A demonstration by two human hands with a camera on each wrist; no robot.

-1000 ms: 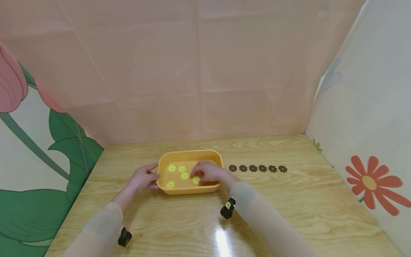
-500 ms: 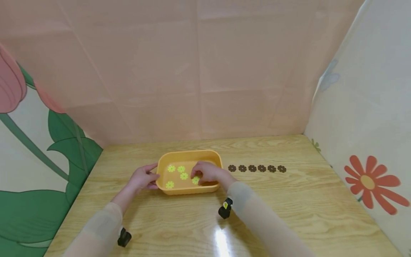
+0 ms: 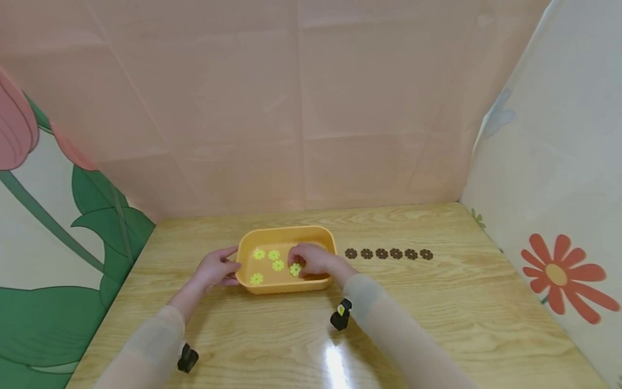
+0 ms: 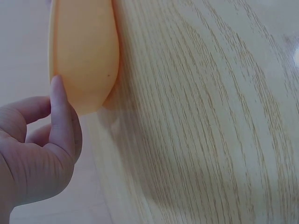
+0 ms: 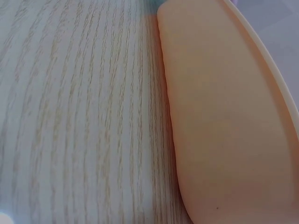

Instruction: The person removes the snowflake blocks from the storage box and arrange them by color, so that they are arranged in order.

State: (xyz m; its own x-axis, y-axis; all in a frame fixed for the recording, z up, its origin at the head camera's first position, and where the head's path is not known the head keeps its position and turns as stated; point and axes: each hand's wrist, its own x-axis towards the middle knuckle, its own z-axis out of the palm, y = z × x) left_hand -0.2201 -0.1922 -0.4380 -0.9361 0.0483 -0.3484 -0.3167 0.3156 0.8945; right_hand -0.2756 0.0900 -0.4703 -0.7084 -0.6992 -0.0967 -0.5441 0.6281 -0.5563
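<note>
A yellow-orange plastic tray [image 3: 277, 290] sits on the table, with several yellow flower-shaped pieces [image 3: 256, 279] spread over its floor. My left hand [image 3: 215, 268] grips the tray's left end at the rim. In the left wrist view, that hand [image 4: 44, 140] has its thumb and fingers on either side of the tray wall [image 4: 86, 51]. Inside the tray, my right hand [image 3: 313, 259] bends its fingertips onto a yellow flower-shaped piece [image 3: 295, 269], partly hidden by the fingers. Only the tray's outer wall [image 5: 224, 116] shows in the right wrist view, without the hand.
To the right of the tray, several dark brown flower-shaped pieces [image 3: 382, 254] lie in a straight row on the wooden table [image 3: 272, 340]. A pink sheet [image 3: 301, 108] hangs behind the table, and patterned walls stand on both sides.
The flower-shaped piece at my right fingertips has shifted very slightly away from me. My left hand and the tray keep their place, and the other pieces lie as before.
</note>
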